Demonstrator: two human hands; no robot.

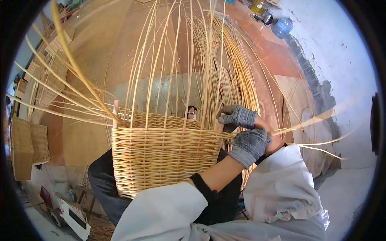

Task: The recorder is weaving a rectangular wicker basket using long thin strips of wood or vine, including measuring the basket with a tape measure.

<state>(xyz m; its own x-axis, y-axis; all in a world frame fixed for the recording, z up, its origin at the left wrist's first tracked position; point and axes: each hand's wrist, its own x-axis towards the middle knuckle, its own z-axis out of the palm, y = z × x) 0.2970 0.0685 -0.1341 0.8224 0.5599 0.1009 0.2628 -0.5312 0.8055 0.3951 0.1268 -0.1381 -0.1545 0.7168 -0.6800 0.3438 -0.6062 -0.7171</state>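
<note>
A half-woven wicker basket [165, 156] rests on my lap, tilted, with pale upright stakes rising from its rim. My left hand [250, 145], in a grey knitted glove, is closed on a wicker strand [285, 130] just past the basket's right corner. The strand runs out to the right, blurred toward its end. Above it, my right hand [240, 116], gloved alike, curls its fingers beside the corner post [220, 127]; what they grip is hidden. At the left corner stands another thick post [116, 110].
Long loose rods [237, 72] lie in a bundle beyond the basket. Finished woven pieces [30, 140] stand at the left. A blue water jug [282, 27] sits by the white wall [341, 52]. Long stakes [60, 80] fan out to the left.
</note>
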